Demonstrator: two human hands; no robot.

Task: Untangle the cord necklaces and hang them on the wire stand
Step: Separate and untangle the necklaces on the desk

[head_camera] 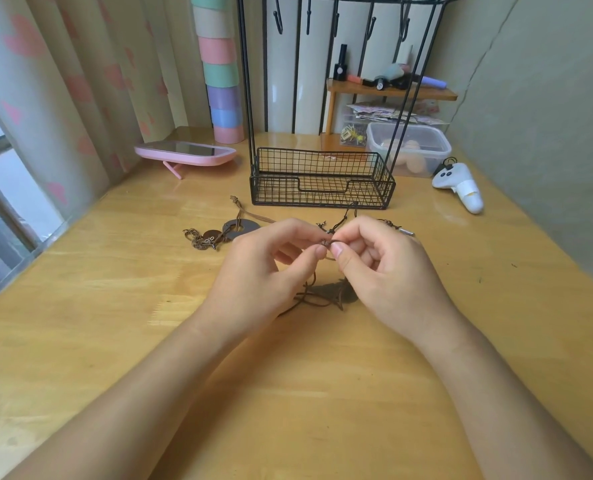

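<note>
My left hand (271,261) and my right hand (381,261) are raised over the wooden table (115,306), fingertips together. Both pinch a knot of dark brown cord necklace (327,242) between them. Its cord hangs down into a loose tangle (323,296) on the table below my hands. A second necklace with a round grey pendant (240,229), a brown disc and small rings lies to the left, its tan cord running toward my hands. Behind stands the black wire stand (323,178), a basket base with empty hooks (309,19) on its top bar.
A pink mirror (185,153) lies at the back left beside a stack of pastel cups (220,71). At the back right sit a clear plastic box (409,148), a small wooden shelf (392,90) with bottles, and a white controller (459,187).
</note>
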